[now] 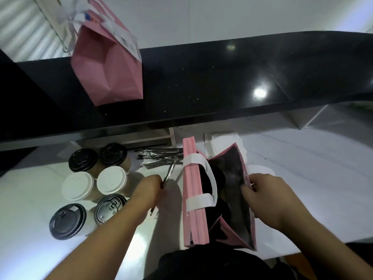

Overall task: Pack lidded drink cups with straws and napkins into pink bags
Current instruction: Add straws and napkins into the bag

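From the head camera we look down on a white counter (302,168) where our right hand (268,199) pinches the near wall of an open pink bag (194,219), fingers curled over its rim to hold the mouth wide; dark lids seem to sit inside already, though the interior is too dim for us to count them. Our left hand (148,188) is closed around a wrapped straw (169,172), which points up toward the pile of wrapped straws (161,158) lying just left of the bag. We judge the straw step to be in hand: cups loaded, straw picked, not yet in the bag. Further left stand six lidded cups (90,188), two with white lids and four with dark ones, waiting for later bags. A stack of white napkins (224,142) lies behind the bag, partly hidden by it. On the raised black ledge (222,77) a second pink bag (109,63) stands closed, apparently packed. The next move, as we see it, asks us to carry the straw over the bag's white handle (201,201) and drop it beside the cups while the right hand keeps the mouth spread, then reach for a napkin.
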`<state>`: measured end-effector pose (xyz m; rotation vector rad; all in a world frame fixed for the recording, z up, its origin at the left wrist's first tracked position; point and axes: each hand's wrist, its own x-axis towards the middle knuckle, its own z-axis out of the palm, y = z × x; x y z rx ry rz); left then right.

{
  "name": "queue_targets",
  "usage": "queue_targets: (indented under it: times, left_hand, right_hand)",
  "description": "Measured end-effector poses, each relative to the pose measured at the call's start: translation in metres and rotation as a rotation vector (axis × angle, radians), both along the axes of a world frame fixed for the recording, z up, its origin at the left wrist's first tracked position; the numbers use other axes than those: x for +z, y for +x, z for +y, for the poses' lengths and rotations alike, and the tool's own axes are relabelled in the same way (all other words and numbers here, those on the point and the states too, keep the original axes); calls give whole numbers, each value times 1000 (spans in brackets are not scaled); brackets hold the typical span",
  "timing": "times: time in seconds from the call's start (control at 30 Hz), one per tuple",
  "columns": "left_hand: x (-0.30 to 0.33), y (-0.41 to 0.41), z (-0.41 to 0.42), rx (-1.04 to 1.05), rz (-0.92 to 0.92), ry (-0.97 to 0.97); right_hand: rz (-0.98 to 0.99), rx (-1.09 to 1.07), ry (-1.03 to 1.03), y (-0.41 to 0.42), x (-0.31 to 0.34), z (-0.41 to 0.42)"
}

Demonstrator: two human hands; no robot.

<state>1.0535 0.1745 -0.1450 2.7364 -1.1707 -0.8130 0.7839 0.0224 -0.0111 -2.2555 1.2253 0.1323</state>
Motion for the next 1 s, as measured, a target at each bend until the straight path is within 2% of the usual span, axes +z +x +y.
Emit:
queue_targets:
  times: [0.17,0.33,0.4,0.47,0.57,0.63,0.73,0.87,1.0]
  left_hand:
    - [72,-14,32,221,8,-310]
    - [158,-51,37,341,25,-821]
    - [185,-73,30,346,147,-1006]
    - [202,-96,18,306,306,-1083]
    - [204,-124,-8,279,514,-1026]
    - [196,-138,-26,254,521,-907]
    - [178,-151,-47,202,429,-713]
    - [166,-159,-59,31,264,-348]
    - [173,-158,-53,-12,147,-295]
  right_hand:
    - [-38,46,15,-5,2,0]
    - [-46,86,-3,-6,4,-2]
    - [-50,94,-15,-7,5,-2]
    - [-51,98,-24,-10,6,-2]
    - [-58,92,-11,-16,8,-3]
    - [-77,81,12,-18,9,-5]
    - [-96,80,-7,-19,10,-8]
    - [-97,87,-26,-20,10,-13]
    - [-99,89,-40,-20,8,-13]
